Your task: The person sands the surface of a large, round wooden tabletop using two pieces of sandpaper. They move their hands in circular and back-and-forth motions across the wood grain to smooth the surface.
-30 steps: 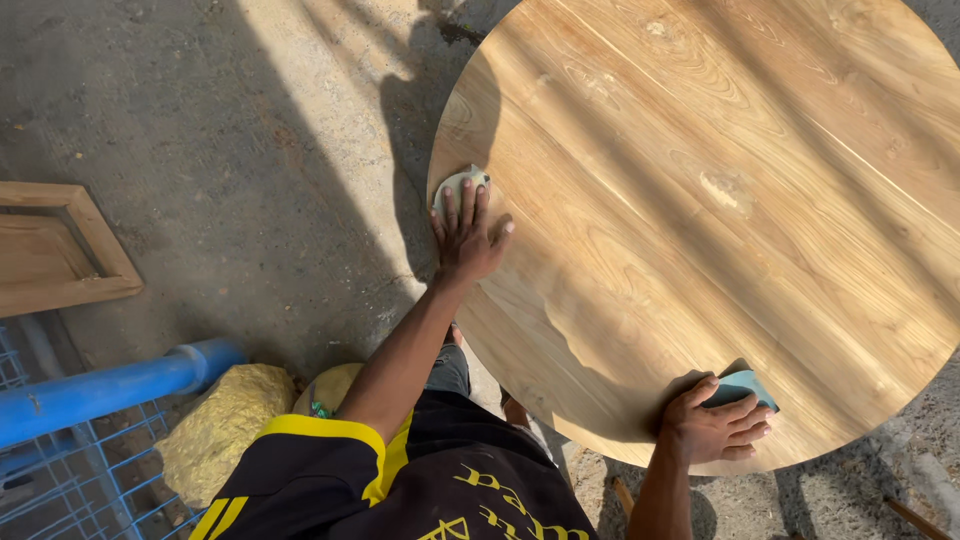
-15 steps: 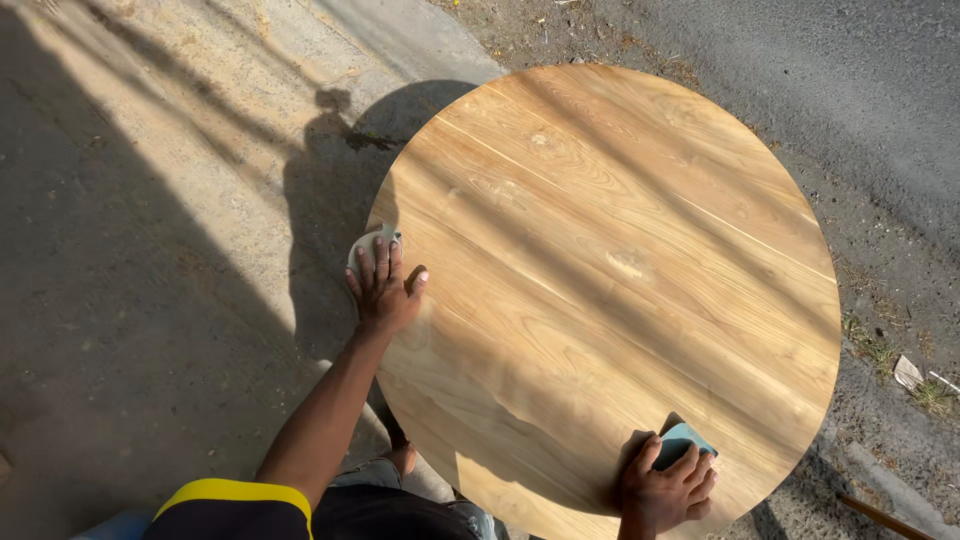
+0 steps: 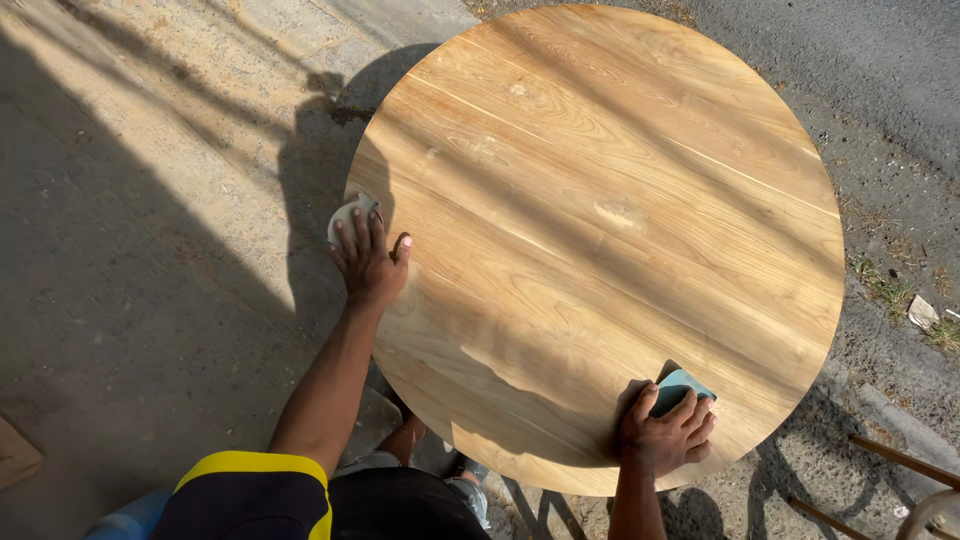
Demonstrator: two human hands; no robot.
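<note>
fingers of left hand [image 3: 368, 262] flat on pale pad [image 3: 349, 214] — right hand [image 3: 665, 432] around perhaps a teal block [image 3: 680, 388]

The large round tabletop of pale golden wood [image 3: 600, 230] looks smooth and matt, with flowing brown grain and 1 small knot near its centre. At its 9 o'clock rim lies a small pale grey pad [image 3: 348, 212], dull and paper-like. At 5 o'clock sits a teal block [image 3: 680, 385] with a soft, foam-like look. The grey concrete ground [image 3: 150, 200] around is rough and dusty.
</note>
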